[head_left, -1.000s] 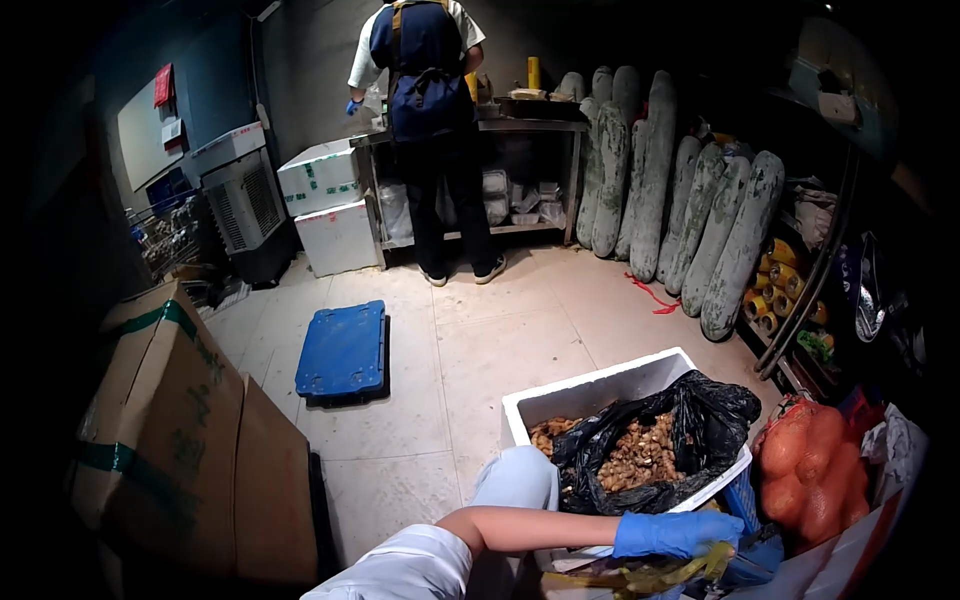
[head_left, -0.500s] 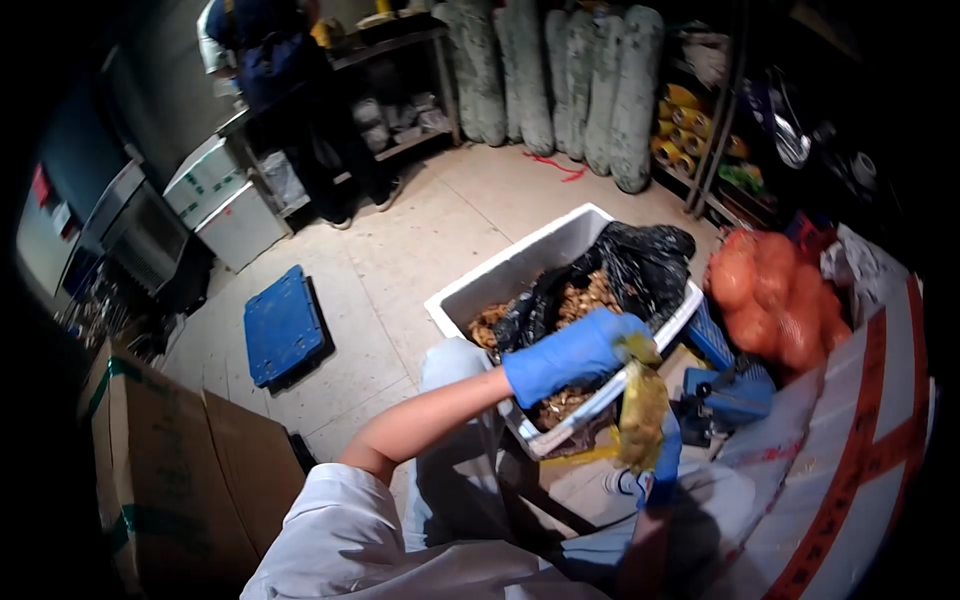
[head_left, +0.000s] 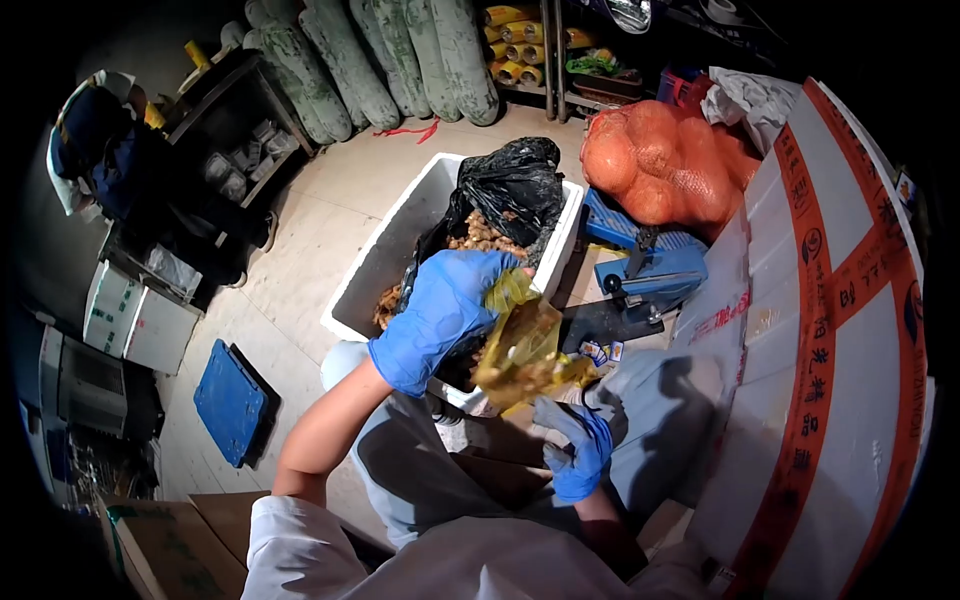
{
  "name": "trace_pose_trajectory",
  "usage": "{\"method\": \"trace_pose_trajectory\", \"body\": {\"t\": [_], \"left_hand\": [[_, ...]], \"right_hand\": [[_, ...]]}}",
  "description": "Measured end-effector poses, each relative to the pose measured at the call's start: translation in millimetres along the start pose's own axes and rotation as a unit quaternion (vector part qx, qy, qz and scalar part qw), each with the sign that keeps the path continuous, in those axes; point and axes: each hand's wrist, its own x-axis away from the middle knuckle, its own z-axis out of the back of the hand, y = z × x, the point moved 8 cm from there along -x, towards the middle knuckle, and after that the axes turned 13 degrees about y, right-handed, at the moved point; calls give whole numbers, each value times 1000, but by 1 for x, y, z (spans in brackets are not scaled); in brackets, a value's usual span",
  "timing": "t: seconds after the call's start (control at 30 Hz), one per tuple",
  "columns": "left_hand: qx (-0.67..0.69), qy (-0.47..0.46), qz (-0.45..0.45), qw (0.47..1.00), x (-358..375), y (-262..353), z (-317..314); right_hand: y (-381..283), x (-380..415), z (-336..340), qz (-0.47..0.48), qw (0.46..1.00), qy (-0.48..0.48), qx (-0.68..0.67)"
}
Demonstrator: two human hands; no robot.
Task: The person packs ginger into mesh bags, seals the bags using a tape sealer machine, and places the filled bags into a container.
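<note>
My left hand (head_left: 450,310), in a blue glove, is closed around the gathered neck of a yellow see-through plastic bag (head_left: 525,345). Brownish lumps, looking like ginger, fill the bag's lower part. Below it, my right hand (head_left: 575,445), gloved in blue with greyish fingers, has its fingers stretched toward the bag's bottom. Behind the left hand stands a white foam box (head_left: 365,275) lined with a black plastic bag (head_left: 515,185). Ginger pieces (head_left: 485,235) lie inside the box. To the right is a blue bag-neck sealer (head_left: 655,270).
An orange net sack (head_left: 660,160) of round produce lies beyond the sealer. A taped white carton (head_left: 760,370) stands close on my right. On the floor at left is a blue lid-like panel (head_left: 230,400). A person (head_left: 130,170) stands by a shelf near winter melons (head_left: 380,70).
My view has turned to the right. The bag has gone from hanging upright to tilted, and my right hand has come out from behind it, below its bottom.
</note>
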Motion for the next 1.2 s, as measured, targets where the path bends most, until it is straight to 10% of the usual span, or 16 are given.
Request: {"method": "trace_pose_trajectory", "body": {"t": [0.1,0.27,0.4,0.63,0.87,0.9,0.93,1.13,1.2], "left_hand": [[80,-33,-6,996,11,6,-15],[128,-95,103,982,20,-10,-37],[239,-130,189,943,37,-12,-89],[474,-300,516,648,106,-31,-228],[396,-304,441,746,99,-61,-318],[428,-317,279,799,92,-58,-337],[391,-286,407,774,87,-62,-341],[399,-347,358,770,60,-62,-397],[378,-225,200,876,27,-60,-395]], "right_hand": [[45,-7,15,-172,940,197,-218],[83,-61,-26,-66,995,-14,-75],[126,-14,-70,-184,982,-50,-9],[180,60,-50,-242,942,129,196],[232,69,-36,-368,853,262,262],[235,69,-33,-360,843,283,283],[243,69,-33,-365,839,287,286],[298,67,-21,-494,730,240,406],[316,54,-23,-482,738,250,400]]}}
